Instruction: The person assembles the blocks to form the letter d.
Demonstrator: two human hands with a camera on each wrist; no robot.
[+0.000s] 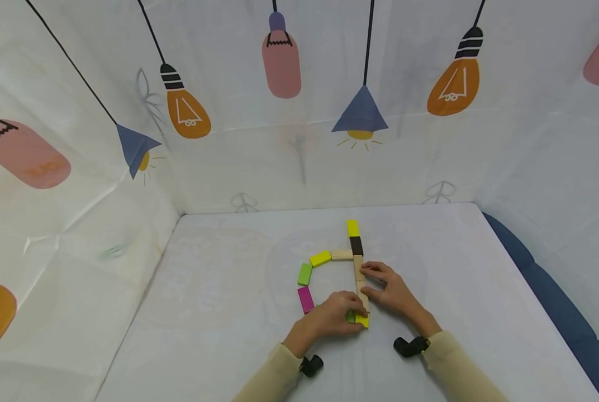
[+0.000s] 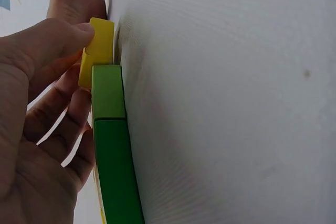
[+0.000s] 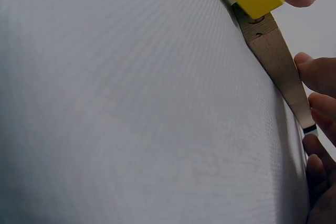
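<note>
Small coloured blocks lie on a white tabletop, forming a straight column with a curved row to its left. My left hand [image 1: 331, 316] pinches the yellow block [image 1: 362, 321] at the column's near end; its thumb shows on that yellow block [image 2: 100, 40] in the left wrist view. A light green block [image 2: 108, 92] and a dark green block [image 2: 118, 166] continue the row beside it. My right hand [image 1: 392, 290] rests its thumb and fingertips along the right side of the plain wooden blocks [image 1: 359, 268]. The right wrist view shows this wooden side [image 3: 281, 66] too.
Beyond the wooden blocks, the column continues with a black block [image 1: 356, 245] and a yellow block [image 1: 352, 228]. The curve holds a wooden block [image 1: 342, 255], another yellow block [image 1: 321, 258], a lime block [image 1: 305, 274] and a magenta block [image 1: 306, 299]. Lamp-patterned cloth surrounds the table [image 1: 219, 268].
</note>
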